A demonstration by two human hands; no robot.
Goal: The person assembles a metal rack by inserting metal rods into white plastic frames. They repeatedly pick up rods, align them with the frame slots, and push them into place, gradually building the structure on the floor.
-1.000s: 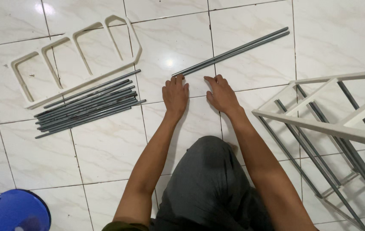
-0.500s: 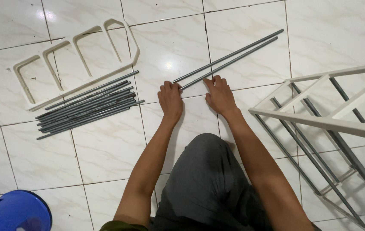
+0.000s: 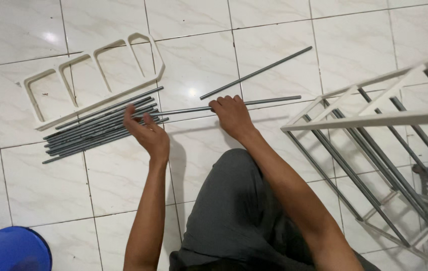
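My right hand (image 3: 231,116) grips a grey metal rod (image 3: 269,101) that lies almost level across the white tiled floor, its left end reaching toward the rod pile. My left hand (image 3: 147,131) hovers open, palm up, at the right end of a bundle of several grey rods (image 3: 93,129). A second loose grey rod (image 3: 256,73) lies slanted on the tiles just beyond my right hand. A cream plastic side frame (image 3: 96,75) with several openings lies flat behind the bundle.
A partly built rack (image 3: 374,120) of cream frames and grey rods stands at the right. A blue plastic stool (image 3: 10,249) sits at the lower left corner. My knee in dark grey trousers (image 3: 234,211) fills the lower middle.
My right hand has swung one of the two slanted rods to nearly level, toward the pile. My left hand let go, moved left and opened beside the bundle.
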